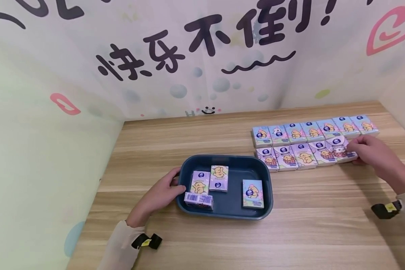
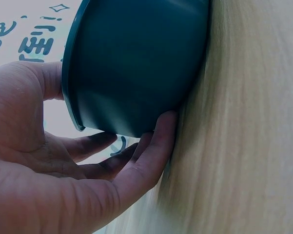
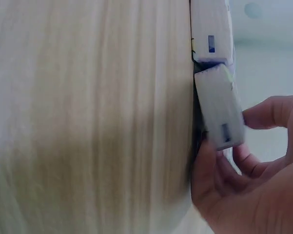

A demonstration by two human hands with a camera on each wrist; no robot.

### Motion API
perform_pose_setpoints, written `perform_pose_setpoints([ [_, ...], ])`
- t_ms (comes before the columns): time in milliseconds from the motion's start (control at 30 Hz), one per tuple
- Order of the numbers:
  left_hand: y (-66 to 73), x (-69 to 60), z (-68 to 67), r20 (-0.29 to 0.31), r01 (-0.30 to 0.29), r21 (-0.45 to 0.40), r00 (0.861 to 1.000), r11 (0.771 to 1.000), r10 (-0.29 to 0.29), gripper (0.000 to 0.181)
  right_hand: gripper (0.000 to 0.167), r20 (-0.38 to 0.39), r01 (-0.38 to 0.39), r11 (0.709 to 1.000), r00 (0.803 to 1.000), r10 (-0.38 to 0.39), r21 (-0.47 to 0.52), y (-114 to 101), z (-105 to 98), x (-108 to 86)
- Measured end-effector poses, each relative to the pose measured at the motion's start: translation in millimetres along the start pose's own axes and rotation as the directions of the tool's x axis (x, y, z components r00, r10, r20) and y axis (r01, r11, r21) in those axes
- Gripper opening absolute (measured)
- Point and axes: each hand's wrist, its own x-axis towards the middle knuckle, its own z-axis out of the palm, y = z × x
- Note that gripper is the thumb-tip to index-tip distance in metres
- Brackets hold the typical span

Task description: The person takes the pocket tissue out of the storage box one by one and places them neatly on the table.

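A dark blue plastic tray (image 1: 225,216) sits on the table, and my left hand (image 1: 163,189) grips its left end. Seen from the left wrist, the thumb is at the rim and the fingers curl against the outer wall (image 2: 136,68). Inside the tray lie purple tissue packs (image 1: 219,178), one of them on its edge with a barcode showing, and a blue tissue pack (image 1: 253,194) at the right. My right hand (image 1: 374,152) pinches a purple tissue pack (image 1: 339,147) at the right end of the front row. The right wrist view shows that pack (image 3: 219,107) tilted against its neighbour (image 3: 212,31).
Behind the purple front row runs a row of blue tissue packs (image 1: 314,130), close together. The wooden table (image 1: 148,142) meets a printed cloth backdrop (image 1: 202,86) at the back. A pale wall (image 1: 401,86) borders the right side.
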Motion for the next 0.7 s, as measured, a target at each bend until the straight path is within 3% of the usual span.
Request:
perform_pose_setpoints([
  [200,-1.3,0.3,0.0,-0.009,0.006,0.016,1.0,1.0,-0.006,0.066,0.039,-0.115,0.059,0.972,0.99,-0.086,-0.226,-14,2,-6.0],
  [333,-1.4,-0.1,-1.0,-0.01,0.01,0.022,1.0,1.0,-0.01,0.066,0.032,-0.152,0.139,0.955,0.971,-0.183,-0.263,-41,13,-9.0],
  [467,1.5,-1.5,-1.3,0.004,-0.001,0.008,1.0,1.0,0.001,0.066,0.022,-0.095,0.29,0.926,0.943,-0.32,-0.244,-82,35,-15.0],
  [700,3.7,-2.7,-1.1,0.01,-0.011,0.002,1.0,1.0,0.011,0.065,0.006,0.024,0.495,0.832,0.862,-0.506,-0.249,-162,85,-39.5],
])
